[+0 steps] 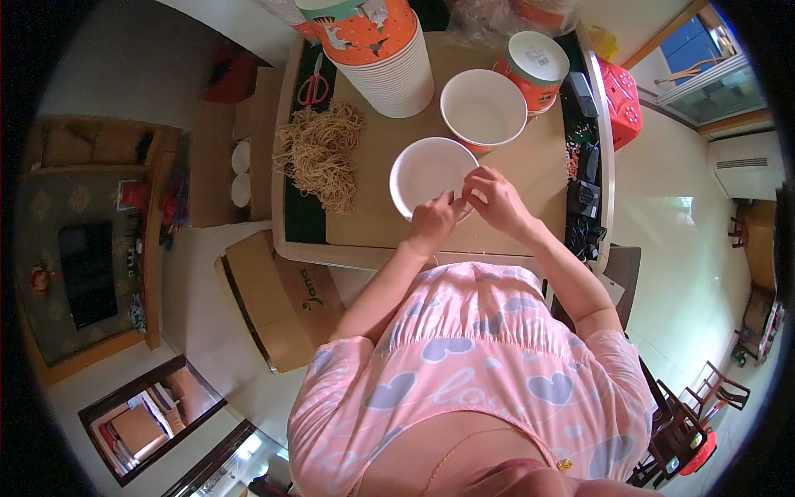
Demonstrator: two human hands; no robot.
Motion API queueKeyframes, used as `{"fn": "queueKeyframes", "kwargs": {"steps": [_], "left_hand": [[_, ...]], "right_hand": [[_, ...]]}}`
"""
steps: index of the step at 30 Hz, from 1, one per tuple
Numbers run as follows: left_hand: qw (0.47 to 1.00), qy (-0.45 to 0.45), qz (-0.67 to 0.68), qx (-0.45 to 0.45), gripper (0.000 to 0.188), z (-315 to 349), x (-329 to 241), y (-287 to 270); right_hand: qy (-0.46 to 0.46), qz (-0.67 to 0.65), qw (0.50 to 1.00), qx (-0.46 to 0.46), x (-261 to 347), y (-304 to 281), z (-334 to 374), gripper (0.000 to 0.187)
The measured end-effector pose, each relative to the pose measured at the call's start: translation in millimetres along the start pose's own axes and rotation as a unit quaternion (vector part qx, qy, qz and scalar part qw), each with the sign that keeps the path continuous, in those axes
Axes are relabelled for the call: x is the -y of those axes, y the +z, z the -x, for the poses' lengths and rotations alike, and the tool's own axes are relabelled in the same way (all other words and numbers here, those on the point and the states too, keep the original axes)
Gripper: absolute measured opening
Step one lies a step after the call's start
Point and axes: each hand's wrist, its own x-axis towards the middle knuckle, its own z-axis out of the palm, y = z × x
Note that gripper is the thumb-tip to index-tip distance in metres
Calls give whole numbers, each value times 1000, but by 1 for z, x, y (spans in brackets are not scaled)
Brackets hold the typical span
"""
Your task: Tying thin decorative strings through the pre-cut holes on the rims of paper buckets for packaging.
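Tub: the near tub point(414, 178), white inside, sits in front of the person on the cardboard sheet point(373, 225), its mouth facing up; the fingers are at its near-right rim.
Axis: the mouth is round, so no long side shows; the wall runs down from the rim, and whether it leans a little I cannot tell.
Left hand: the left hand point(435, 224) lies at the near edge of the tub, fingers bent and drawn close together.
Right hand: the right hand point(498, 203) comes in at the right side of the rim, thumb and finger narrowed near the left fingertips; whether rim, string or something else lies between them, I cannot tell.
String: the string heap point(327, 157) lies left of the tub, well apart from both hands, stretching from far-left to near-right; the left hand is nearer.
Second tub: the second tub point(480, 103) stands just beyond and slightly right; the right hand is nearer, while the near tub stands between it and the left hand.
Far side: the stack of tubs point(397, 87) rises beyond the string, with scissors point(314, 89) to its left; an upturned tub point(538, 62) is at far right.
Right edge: black devices point(585, 199) and cables point(586, 240) line the table, outside the right forearm.
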Motion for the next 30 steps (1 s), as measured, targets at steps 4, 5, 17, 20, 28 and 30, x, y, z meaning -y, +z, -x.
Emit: {"fn": "queueKeyframes", "kwargs": {"steps": [4, 5, 17, 20, 28, 30], "left_hand": [[992, -6, 125, -15, 8, 2, -3, -8], [970, -61, 235, -15, 8, 3, -1, -4], [510, -392, 756, 121, 13, -7, 21, -8], [515, -406, 749, 97, 13, -8, 21, -11], [610, -358, 700, 98, 10, -2, 23, -13], [651, -357, 664, 85, 9, -2, 19, -13]], "right_hand": [[-44, 88, 992, -76, 2, 6, 11, 5], [-20, 76, 993, -90, 2, 9, 13, 7], [-56, -5, 969, -241, -4, 47, 24, 15], [-79, 37, 973, -215, -1, 42, 27, 20], [-19, -68, 979, -192, 3, 37, 25, 18], [17, -96, 978, -184, 2, 35, 22, 16]]}}
